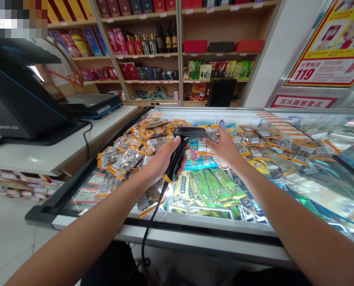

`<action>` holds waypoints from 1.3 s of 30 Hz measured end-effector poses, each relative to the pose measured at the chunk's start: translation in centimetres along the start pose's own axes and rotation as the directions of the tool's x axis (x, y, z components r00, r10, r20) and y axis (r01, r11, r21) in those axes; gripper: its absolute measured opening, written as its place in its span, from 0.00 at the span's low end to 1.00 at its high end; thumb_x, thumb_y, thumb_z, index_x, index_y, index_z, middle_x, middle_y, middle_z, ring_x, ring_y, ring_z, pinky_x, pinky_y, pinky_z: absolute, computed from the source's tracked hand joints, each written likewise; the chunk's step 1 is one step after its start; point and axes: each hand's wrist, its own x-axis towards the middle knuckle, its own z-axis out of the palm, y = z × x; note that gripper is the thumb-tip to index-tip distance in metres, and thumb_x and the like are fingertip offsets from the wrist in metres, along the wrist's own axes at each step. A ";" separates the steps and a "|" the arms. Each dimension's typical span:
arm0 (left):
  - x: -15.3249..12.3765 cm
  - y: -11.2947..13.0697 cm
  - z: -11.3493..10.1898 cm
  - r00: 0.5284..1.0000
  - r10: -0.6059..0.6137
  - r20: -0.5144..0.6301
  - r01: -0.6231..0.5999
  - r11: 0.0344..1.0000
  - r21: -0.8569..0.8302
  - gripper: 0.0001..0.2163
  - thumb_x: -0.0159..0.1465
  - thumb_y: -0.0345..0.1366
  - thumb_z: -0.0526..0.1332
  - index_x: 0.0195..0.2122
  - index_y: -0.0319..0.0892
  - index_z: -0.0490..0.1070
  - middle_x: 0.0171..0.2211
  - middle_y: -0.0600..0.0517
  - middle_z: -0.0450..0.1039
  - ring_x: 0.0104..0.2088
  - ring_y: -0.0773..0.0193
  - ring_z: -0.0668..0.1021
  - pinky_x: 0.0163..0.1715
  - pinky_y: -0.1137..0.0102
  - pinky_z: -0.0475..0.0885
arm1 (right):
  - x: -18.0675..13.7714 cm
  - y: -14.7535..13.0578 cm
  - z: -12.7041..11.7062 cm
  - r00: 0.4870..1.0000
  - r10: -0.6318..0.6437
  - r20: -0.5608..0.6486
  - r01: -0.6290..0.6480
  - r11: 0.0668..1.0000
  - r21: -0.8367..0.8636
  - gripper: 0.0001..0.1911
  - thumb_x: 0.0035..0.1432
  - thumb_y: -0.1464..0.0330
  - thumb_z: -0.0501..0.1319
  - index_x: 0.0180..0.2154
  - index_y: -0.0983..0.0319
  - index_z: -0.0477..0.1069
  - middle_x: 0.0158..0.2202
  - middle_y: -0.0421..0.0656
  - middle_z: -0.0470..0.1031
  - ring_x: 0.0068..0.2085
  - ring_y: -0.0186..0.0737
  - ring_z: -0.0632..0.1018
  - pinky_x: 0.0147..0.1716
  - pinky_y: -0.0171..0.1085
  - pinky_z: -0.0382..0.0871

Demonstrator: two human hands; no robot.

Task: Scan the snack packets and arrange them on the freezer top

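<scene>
My left hand (160,161) is wrapped round the handle of a black barcode scanner (185,140) with a yellow base, its head pointing right and its black cable hanging down to the floor. My right hand (223,147) reaches over the freezer's glass lid (308,178) and pinches a small orange-edged clear snack packet (210,137) just in front of the scanner head. Several similar packets (132,153) lie spread across the glass. Green and blue ice-cream wrappers (212,186) show under the lid.
A white counter (45,153) on the left carries a black checkout terminal (18,103) and a flat scale (90,104). A person in a white top (59,73) stands behind it. Wooden shelves (179,53) of boxes and bottles line the back wall. A red fire-safety poster (335,43) hangs at right.
</scene>
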 end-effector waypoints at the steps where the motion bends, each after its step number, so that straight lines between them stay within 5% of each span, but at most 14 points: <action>1: 0.0 0.1 0.0 1.000 0.002 -0.011 -0.002 1.000 -0.001 0.27 0.63 0.64 0.58 0.41 0.40 0.69 0.19 0.55 0.71 0.13 0.67 0.71 0.14 0.73 0.64 | 0.2 0.2 -0.4 1.000 0.014 -0.015 -0.014 1.000 -0.027 0.17 0.58 0.60 0.66 0.47 0.59 0.69 0.42 0.50 0.78 0.43 0.52 0.79 0.42 0.47 0.72; 5: -0.1 0.5 0.1 0.997 0.006 -0.072 -0.007 1.000 -0.016 0.27 0.62 0.64 0.57 0.40 0.41 0.69 0.19 0.56 0.69 0.13 0.68 0.70 0.12 0.74 0.62 | 1.5 1.5 -4.2 0.989 0.062 -0.136 -0.108 0.924 -0.366 0.28 0.57 0.60 0.67 0.57 0.61 0.65 0.43 0.53 0.78 0.43 0.57 0.79 0.42 0.50 0.71; 10: 0.0 1.0 -0.3 0.989 0.009 -0.151 -0.014 0.999 -0.035 0.28 0.62 0.66 0.57 0.37 0.41 0.68 0.19 0.55 0.68 0.14 0.69 0.69 0.11 0.75 0.59 | 2.5 4.0 -9.5 0.942 0.216 -0.256 -0.334 0.641 -0.691 0.27 0.59 0.58 0.64 0.56 0.66 0.70 0.50 0.63 0.76 0.55 0.70 0.74 0.49 0.63 0.67; 12: 0.0 1.3 -0.5 0.988 0.026 -0.154 -0.033 0.998 -0.045 0.28 0.62 0.65 0.57 0.37 0.41 0.68 0.20 0.55 0.68 0.14 0.69 0.69 0.11 0.75 0.59 | 2.6 4.2 -9.8 0.939 0.151 -0.310 -0.337 0.594 -0.731 0.30 0.58 0.58 0.65 0.57 0.69 0.70 0.57 0.68 0.71 0.60 0.75 0.68 0.51 0.66 0.64; 14: 0.0 1.8 -0.7 0.983 0.064 -0.171 -0.074 0.996 -0.050 0.27 0.63 0.65 0.57 0.38 0.41 0.68 0.20 0.55 0.68 0.14 0.70 0.69 0.12 0.75 0.60 | 2.3 3.6 -8.6 0.959 -0.004 -0.282 -0.208 0.667 -0.715 0.30 0.60 0.59 0.64 0.59 0.69 0.69 0.60 0.67 0.68 0.62 0.72 0.66 0.54 0.65 0.63; 17: -0.1 2.7 -1.0 0.965 0.103 -0.240 -0.119 0.992 -0.052 0.27 0.65 0.64 0.54 0.39 0.41 0.69 0.19 0.56 0.67 0.14 0.71 0.69 0.13 0.76 0.60 | 0.9 1.0 -4.2 0.978 -0.209 0.003 0.180 0.832 -0.524 0.20 0.67 0.63 0.57 0.56 0.64 0.72 0.55 0.57 0.75 0.58 0.58 0.73 0.57 0.56 0.66; 21: -0.2 3.6 -1.5 0.934 0.134 -0.332 -0.158 0.986 -0.045 0.28 0.66 0.64 0.51 0.41 0.41 0.70 0.19 0.57 0.66 0.14 0.71 0.69 0.14 0.76 0.62 | -2.6 -3.1 2.3 0.816 -0.430 0.386 0.529 0.825 -0.200 0.19 0.71 0.62 0.55 0.59 0.57 0.70 0.60 0.48 0.73 0.61 0.51 0.71 0.62 0.51 0.65; 25: -0.2 3.9 -2.1 0.920 0.159 -0.359 -0.192 0.980 -0.057 0.28 0.66 0.65 0.51 0.39 0.41 0.70 0.19 0.57 0.66 0.14 0.71 0.69 0.13 0.75 0.61 | -5.6 -5.3 6.1 0.734 -0.494 0.466 0.608 0.784 -0.126 0.20 0.72 0.60 0.55 0.61 0.57 0.68 0.62 0.49 0.71 0.61 0.52 0.71 0.60 0.53 0.67; 29: -0.2 4.2 -2.6 0.907 0.155 -0.393 -0.197 0.978 -0.069 0.28 0.67 0.64 0.49 0.39 0.42 0.70 0.19 0.56 0.66 0.14 0.70 0.70 0.13 0.76 0.59 | -6.7 -5.6 7.8 0.821 -0.347 0.453 0.466 0.866 -0.182 0.23 0.70 0.55 0.56 0.56 0.62 0.73 0.50 0.54 0.77 0.53 0.57 0.76 0.53 0.57 0.70; 32: -0.2 4.2 -2.6 0.904 0.157 -0.399 -0.204 0.976 -0.079 0.28 0.68 0.63 0.49 0.41 0.41 0.71 0.19 0.56 0.66 0.15 0.70 0.71 0.13 0.76 0.59 | -6.4 -5.5 8.3 0.862 -0.234 0.450 0.322 0.938 -0.127 0.17 0.67 0.61 0.61 0.52 0.64 0.77 0.47 0.54 0.79 0.51 0.56 0.77 0.52 0.56 0.70; 36: 0.0 4.0 -2.5 0.918 0.155 -0.364 -0.204 0.974 -0.099 0.28 0.69 0.62 0.49 0.44 0.41 0.72 0.19 0.56 0.66 0.15 0.69 0.72 0.13 0.76 0.58 | -5.1 -6.2 7.3 0.855 -0.065 0.514 0.025 0.996 0.085 0.05 0.61 0.70 0.65 0.40 0.62 0.79 0.41 0.49 0.82 0.43 0.48 0.81 0.45 0.47 0.75; 39: 0.0 3.8 -2.4 0.926 0.145 -0.349 -0.190 0.977 -0.098 0.27 0.69 0.61 0.49 0.46 0.40 0.72 0.19 0.56 0.66 0.15 0.70 0.71 0.13 0.76 0.59 | -4.0 -6.5 5.4 0.813 0.098 0.574 -0.239 0.955 0.176 0.03 0.61 0.70 0.66 0.35 0.61 0.79 0.36 0.47 0.82 0.36 0.44 0.81 0.38 0.43 0.76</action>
